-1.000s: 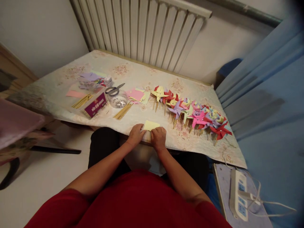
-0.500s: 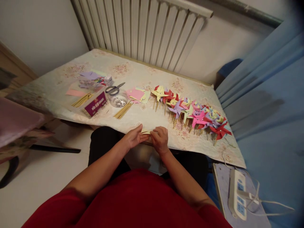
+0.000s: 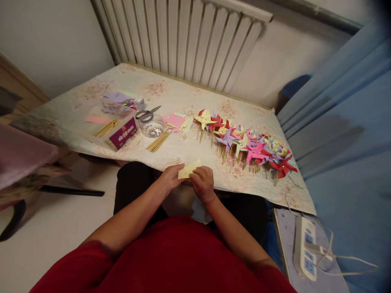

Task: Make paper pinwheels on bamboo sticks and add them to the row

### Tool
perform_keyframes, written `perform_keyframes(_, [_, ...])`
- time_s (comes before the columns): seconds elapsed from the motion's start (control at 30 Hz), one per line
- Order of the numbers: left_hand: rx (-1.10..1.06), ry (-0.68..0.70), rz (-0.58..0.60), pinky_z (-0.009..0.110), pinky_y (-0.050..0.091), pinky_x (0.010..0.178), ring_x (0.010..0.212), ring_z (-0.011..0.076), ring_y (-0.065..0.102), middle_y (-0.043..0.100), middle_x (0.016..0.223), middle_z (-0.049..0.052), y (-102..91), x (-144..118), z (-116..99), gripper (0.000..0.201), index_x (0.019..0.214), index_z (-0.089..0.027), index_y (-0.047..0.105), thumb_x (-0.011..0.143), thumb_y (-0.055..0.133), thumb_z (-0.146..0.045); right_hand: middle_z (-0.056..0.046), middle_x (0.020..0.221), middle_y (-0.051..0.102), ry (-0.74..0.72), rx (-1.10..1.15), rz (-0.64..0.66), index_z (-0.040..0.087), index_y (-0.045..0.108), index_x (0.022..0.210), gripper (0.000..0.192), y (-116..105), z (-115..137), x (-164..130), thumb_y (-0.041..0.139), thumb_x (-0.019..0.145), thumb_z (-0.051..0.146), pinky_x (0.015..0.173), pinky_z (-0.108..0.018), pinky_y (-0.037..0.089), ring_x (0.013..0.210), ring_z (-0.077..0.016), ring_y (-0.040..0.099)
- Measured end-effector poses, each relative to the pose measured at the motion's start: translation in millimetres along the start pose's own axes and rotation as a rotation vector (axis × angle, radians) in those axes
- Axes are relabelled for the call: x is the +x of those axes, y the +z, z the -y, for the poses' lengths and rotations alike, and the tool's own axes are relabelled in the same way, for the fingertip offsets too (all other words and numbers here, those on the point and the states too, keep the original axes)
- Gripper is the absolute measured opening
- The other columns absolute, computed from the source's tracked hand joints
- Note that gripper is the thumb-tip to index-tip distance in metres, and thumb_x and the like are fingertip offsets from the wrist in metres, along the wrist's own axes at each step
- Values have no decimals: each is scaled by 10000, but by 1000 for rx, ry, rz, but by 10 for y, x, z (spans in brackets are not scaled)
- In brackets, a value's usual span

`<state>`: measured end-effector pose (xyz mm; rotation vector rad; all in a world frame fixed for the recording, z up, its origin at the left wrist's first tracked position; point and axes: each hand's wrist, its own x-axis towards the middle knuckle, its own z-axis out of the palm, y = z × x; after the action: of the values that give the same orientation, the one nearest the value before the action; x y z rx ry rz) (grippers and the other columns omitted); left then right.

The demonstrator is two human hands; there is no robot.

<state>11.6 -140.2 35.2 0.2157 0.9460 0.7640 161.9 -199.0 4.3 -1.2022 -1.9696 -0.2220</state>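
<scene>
A piece of pale yellow paper (image 3: 188,170) is held over the table's front edge, its broad face turned up toward me. Short dark lines that look like slits show on it. My left hand (image 3: 172,176) grips the paper by its left side. On its right side my right hand (image 3: 203,183) is closed, fingers curled at the paper's edge. Beyond the hands lie loose thin wooden sticks (image 3: 157,141) and a pile of pink and yellow paper pieces (image 3: 177,121). To the right stand several finished paper pinwheels (image 3: 256,152) on sticks.
At the left are a clear box with a purple label (image 3: 123,134), scissors (image 3: 148,114) on a round clear container (image 3: 152,129) of small shiny pieces, and purple paper (image 3: 116,97). A power strip (image 3: 306,248) with cables lies at lower right. A radiator (image 3: 183,40) stands behind the table.
The yellow paper was seen nearly edge-on between my hands; now it is tilted so its flat face shows. My left fingers, stretched out before, have closed on it.
</scene>
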Motion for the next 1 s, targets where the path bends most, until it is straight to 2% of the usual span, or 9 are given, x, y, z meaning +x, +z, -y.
perform_keyframes(0.13, [-94,-28,45,344,592,691,812,249,700,707,886,163,40,-22,-15,300,1136,-22,580,855,525,-110,-28,965,651,-22,25,-62,278,661,913,128,-12,3,-13,613,869,168,900,-421,433,1021,-220,549])
perform_keyframes(0.37, [-162,-41,74,370,590,749,853,263,706,715,967,185,94,-99,-34,413,1286,-13,503,890,461,-122,-27,973,652,0,29,-79,284,655,909,140,-32,6,4,615,863,159,891,-429,434,1017,-226,552])
perform_keyframes(0.5, [-151,-40,112,346,591,726,837,246,710,713,976,190,52,-67,-22,399,1285,-8,507,906,449,-120,-29,968,659,5,32,-103,275,650,922,137,-36,4,6,623,859,157,879,-423,438,1010,-227,551])
perform_keyframes(0.8, [-32,4,121,263,559,531,687,196,696,720,885,144,3,-16,25,387,1261,-54,537,875,505,-75,-34,974,652,35,43,-93,265,646,918,120,-51,15,8,614,861,165,876,-424,431,1009,-227,547])
perform_keyframes(1.0, [12,29,136,247,553,511,626,167,669,717,840,111,6,-68,36,375,1185,-92,586,812,602,-65,-48,967,633,67,43,-57,256,644,918,114,-74,56,20,583,872,171,863,-423,418,1001,-230,540])
